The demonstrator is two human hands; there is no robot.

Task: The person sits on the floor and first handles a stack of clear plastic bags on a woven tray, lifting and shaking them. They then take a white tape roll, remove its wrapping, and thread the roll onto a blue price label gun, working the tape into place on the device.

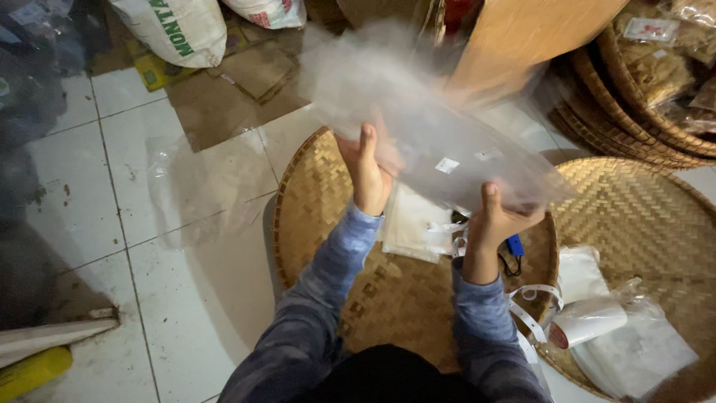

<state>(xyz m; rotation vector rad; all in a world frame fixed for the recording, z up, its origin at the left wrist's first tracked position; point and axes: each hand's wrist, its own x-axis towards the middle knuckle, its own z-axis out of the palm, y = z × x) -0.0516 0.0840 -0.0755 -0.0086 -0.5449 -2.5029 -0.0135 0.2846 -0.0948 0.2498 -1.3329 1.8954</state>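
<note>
Plastic is slippery stuff, and with my left hand [367,168] and my right hand [496,218] both closed on the lower edge of the clear plastic bag [425,127], raised over the woven tray [328,224], I judge the thin, blurred film could slide from my fingers or crease. Below my wrists lie a folded white stack of bags [409,224], a small blue tool [514,245] and loose white strips [529,313], which might snag the bag if lowered. Further off, a second woven tray [641,201] holds a white roll [589,322], with cardboard [239,89] and sacks [175,26] beyond.
</note>
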